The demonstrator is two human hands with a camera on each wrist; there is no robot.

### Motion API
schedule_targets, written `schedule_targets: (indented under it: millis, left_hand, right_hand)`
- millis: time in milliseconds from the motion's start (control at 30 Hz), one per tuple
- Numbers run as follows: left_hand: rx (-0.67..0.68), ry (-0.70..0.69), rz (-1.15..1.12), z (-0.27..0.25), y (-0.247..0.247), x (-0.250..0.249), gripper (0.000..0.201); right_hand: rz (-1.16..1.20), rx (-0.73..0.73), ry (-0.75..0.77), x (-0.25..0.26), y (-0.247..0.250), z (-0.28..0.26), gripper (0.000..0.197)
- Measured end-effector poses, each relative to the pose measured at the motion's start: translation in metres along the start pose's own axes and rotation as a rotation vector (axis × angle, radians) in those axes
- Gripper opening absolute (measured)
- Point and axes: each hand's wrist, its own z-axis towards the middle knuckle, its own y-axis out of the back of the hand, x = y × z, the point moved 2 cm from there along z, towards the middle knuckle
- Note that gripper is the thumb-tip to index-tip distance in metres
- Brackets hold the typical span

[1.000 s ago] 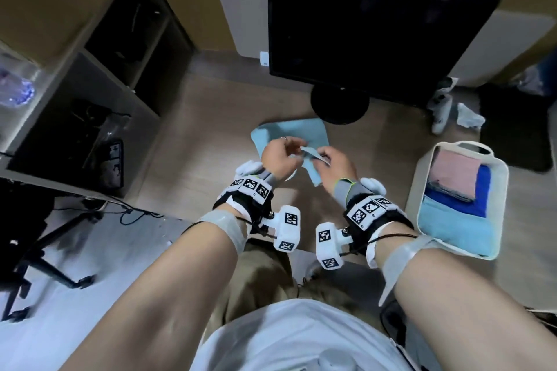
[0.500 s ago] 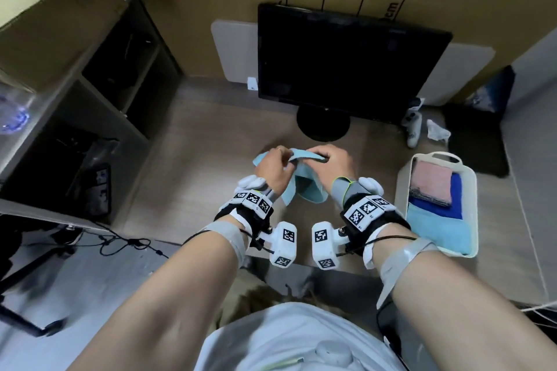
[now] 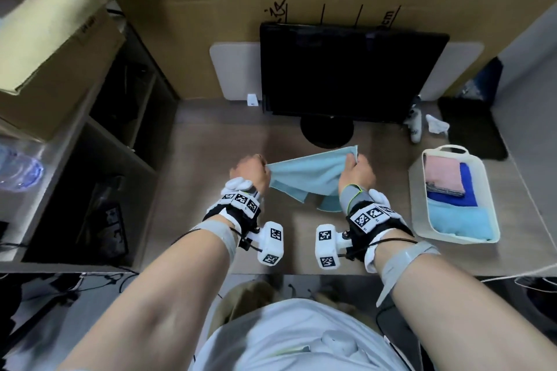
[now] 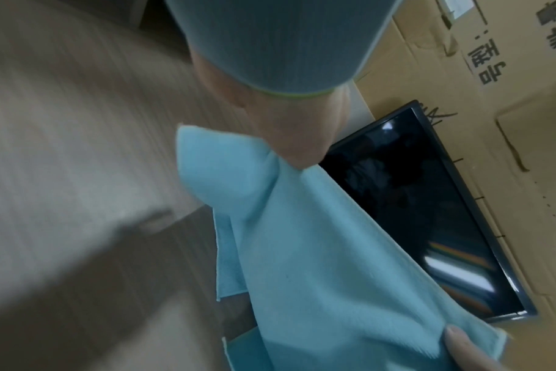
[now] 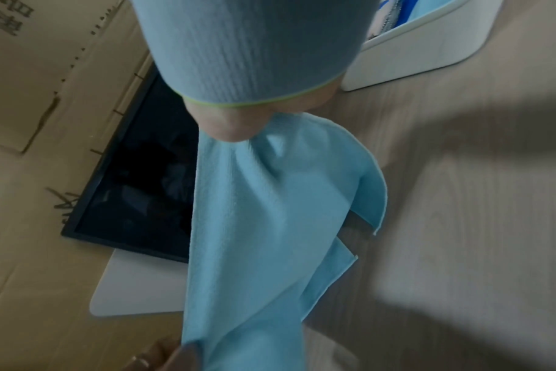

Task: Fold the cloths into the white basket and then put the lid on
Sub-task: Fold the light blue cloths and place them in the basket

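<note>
A light blue cloth (image 3: 310, 175) hangs stretched between my two hands above the wooden desk, its lower part drooping toward me. My left hand (image 3: 251, 170) pinches its left top corner, and my right hand (image 3: 357, 169) pinches the right top corner. The left wrist view shows the pinch of my left hand (image 4: 286, 160) on the cloth (image 4: 318, 251). In the right wrist view my right hand (image 5: 238, 138) grips the bunched cloth (image 5: 264, 213). The white basket (image 3: 417, 190) stands to the right, holding a folded pink cloth (image 3: 443, 173), a dark blue one (image 3: 468, 187) and a light blue one (image 3: 461, 221).
A black monitor (image 3: 352, 72) on a round stand stands just behind the cloth. A white rounded panel (image 3: 235, 69) leans behind it against cardboard. A dark mat (image 3: 473, 129) and small white items lie at the back right. Open shelves (image 3: 99, 135) are on the left.
My hands have drawn apart and lifted the cloth off the desk, spreading it from a bunched fold into a stretched sheet. The head view has tilted up.
</note>
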Motion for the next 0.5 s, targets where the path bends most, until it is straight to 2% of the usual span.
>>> schedule_targets:
  millis: [167,400,500]
  left_hand:
    - [-0.007,0.069,-0.102,0.007,0.0,0.014,0.023]
    - [-0.09,-0.094,-0.174,0.013,0.008,0.03,0.014]
    - [-0.132,-0.024,-0.209,0.023,0.008,0.034,0.015]
  right_hand:
    - [0.06,-0.045,-0.143,-0.004,-0.004,-0.006,0.04]
    - [0.113,-0.159,-0.274,-0.016,0.001,0.001,0.038]
    - [0.084,-0.145,-0.291,-0.018,0.0,0.001,0.038]
